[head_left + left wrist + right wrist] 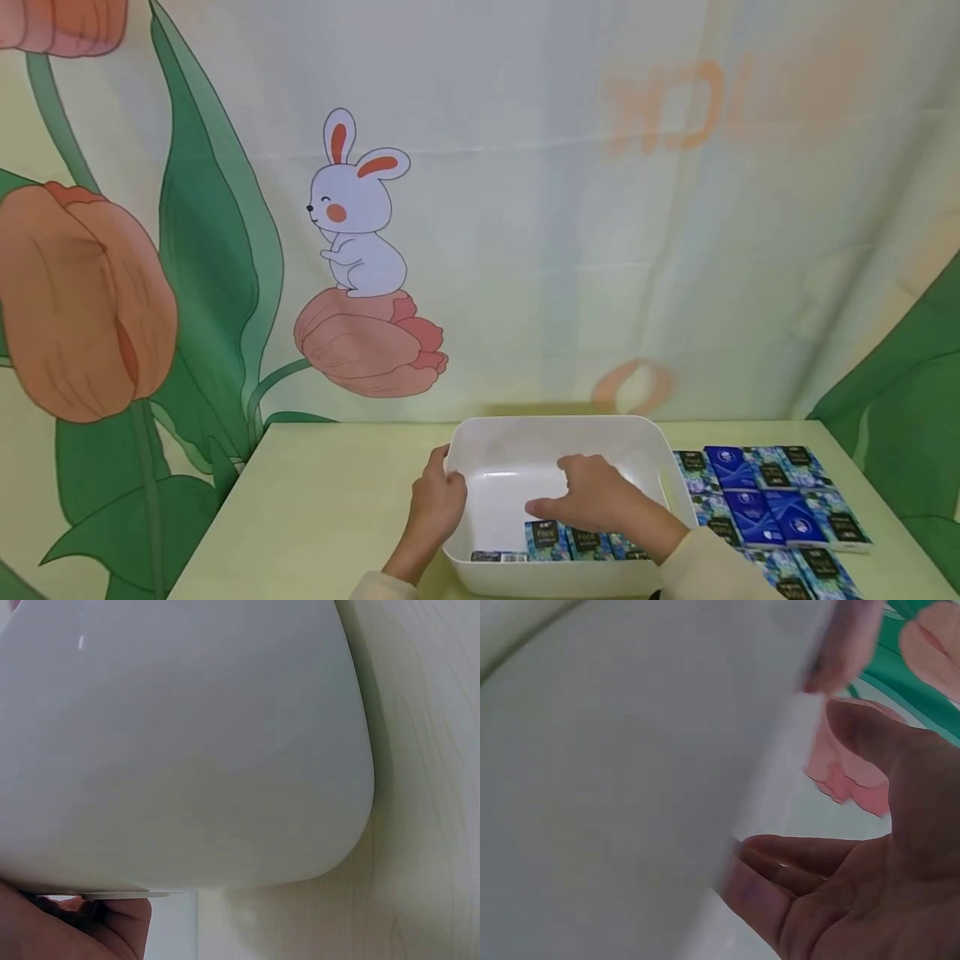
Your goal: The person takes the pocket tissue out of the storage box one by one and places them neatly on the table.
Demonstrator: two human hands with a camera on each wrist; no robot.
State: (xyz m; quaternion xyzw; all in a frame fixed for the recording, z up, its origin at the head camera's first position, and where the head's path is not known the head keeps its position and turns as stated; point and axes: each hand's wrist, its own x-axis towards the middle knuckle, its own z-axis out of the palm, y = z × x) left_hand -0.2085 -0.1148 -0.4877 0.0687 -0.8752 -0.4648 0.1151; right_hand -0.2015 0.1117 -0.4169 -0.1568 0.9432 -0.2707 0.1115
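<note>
A white plastic bin (570, 577) stands on the table, with several small floral tissue packs (546, 542) lined up along its near inside wall. My left hand (437, 504) grips the bin's left rim, thumb inside and fingers outside. From the left wrist view, the bin's smooth side (187, 750) fills most of the picture, and the left hand (82, 934) shows at the lower corner. Over the bin's interior, my right hand (588, 496) has thumb and fingers spread apart and holds nothing. The right wrist view shows that hand (855, 892) beside a blurred white bin surface (630, 787).
Right of the bin, rows of tissue packs lie flat on the table (337, 500), some plain blue (753, 517) and some floral (836, 517). Behind the table hangs a curtain (525, 250) printed with tulips and a rabbit.
</note>
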